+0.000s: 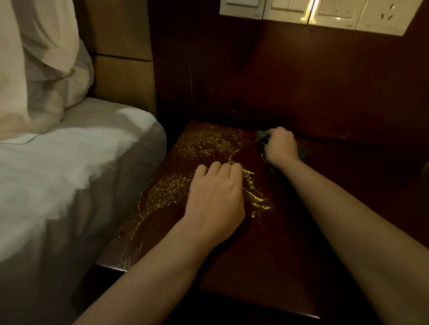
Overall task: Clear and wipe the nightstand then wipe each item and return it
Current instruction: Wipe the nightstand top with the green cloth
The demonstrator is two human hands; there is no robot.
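Head view: your right hand sits at the upper centre-right of the frame, near the back edge of the nightstand, fingers curled round a dark cloth. Bits of the cloth poke out on the upper left of the fist and at its right side; the rest is hidden under the hand. The cloth touches the wood.

Your left hand is at frame centre, palm down on the nightstand top, fingers loosely bent w/ the tips touching the surface, holding nothing.

The dark reddish tabletop runs from lower centre up to the wall panel. Wet streaks catch the light as yellow speckles: one patch in the upper-left part of the top, another just left of your left hand, plus a few brighter smears to its right. The right half of the top is too dark to read.

Left side of the frame: bed w/ white sheet, pillow in the upper left, padded tan headboard behind it. Top of frame, centre to right: a row of white wall switches and a socket on the dark panel.
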